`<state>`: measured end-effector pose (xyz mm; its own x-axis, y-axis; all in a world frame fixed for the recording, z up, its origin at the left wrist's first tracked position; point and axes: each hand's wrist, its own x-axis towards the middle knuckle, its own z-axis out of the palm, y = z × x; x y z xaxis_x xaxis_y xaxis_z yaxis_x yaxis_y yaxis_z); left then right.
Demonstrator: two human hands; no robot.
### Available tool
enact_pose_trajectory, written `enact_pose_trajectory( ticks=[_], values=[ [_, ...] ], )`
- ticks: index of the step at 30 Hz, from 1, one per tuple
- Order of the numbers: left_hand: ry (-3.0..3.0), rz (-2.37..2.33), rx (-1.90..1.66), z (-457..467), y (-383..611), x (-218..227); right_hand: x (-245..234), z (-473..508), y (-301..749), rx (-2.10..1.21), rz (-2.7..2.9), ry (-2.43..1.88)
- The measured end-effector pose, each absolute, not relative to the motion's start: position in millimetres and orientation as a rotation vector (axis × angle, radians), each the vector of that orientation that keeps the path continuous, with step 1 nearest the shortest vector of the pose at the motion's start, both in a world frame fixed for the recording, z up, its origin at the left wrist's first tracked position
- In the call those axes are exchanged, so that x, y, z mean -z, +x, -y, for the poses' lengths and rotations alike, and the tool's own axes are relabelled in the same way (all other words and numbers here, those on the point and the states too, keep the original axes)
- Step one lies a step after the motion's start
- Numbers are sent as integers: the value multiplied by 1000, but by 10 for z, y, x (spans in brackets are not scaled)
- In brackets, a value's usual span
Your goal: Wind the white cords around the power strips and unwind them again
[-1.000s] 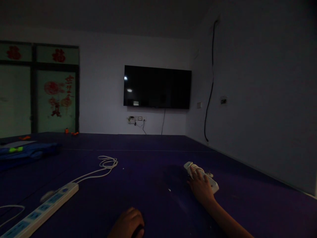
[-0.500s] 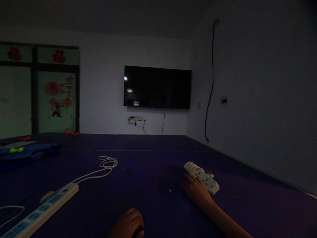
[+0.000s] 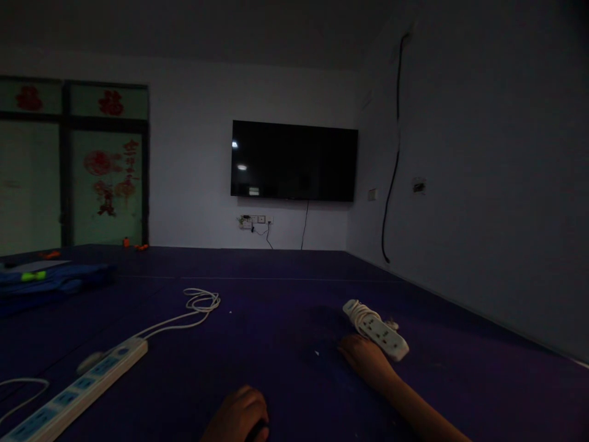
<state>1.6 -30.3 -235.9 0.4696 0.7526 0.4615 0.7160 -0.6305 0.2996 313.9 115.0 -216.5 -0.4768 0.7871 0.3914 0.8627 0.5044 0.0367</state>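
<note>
Since a second ago the right hand has slid back off the small power strip, on which its fingers then lay, and now rests on the purple floor at the strip's near side, so close that touching or apart cannot be told; the strip itself has stayed put. At the nine o'clock edge of the view a blue bundle lies on the floor with a yellow-green piece on top. At eight o'clock a long white power strip with blue sockets runs aslant toward one o'clock, and its white cord trails off into a loose coil further out. At six o'clock, cut by the bottom edge, the left hand is curled with knuckles up over something dark; whether it grips that cannot be told in this dim light. Straight ahead at twelve o'clock a dark television hangs on the far wall. At four o'clock lies the small power strip, white, its own cord wound around its far end, sitting at one o'clock of the right hand. That hand lies flat, palm down, fingers loosely spread, holding nothing. At two o'clock a black cable hangs down the side wall.
</note>
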Motion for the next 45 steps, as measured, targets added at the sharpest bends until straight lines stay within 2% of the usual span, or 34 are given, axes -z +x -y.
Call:
enact_pose_trajectory(
  ticks=[23,25,30,33,45],
  values=[
    [2702,-1396,-702,325,57,2282,2175,-1169,3135,290,2448,-1422],
    [2719,-1374,-717,317,48,2291,2189,-1181,3145,379,2411,-1424],
    [2779,-1316,-799,288,22,2336,2215,-1242,3323,849,2050,-1546],
    [2791,-1297,-792,267,18,2354,2215,-1269,3491,950,1933,-1672],
    [2785,-1291,-817,288,13,2367,2215,-1323,3720,683,1929,-1923]
  ],
)
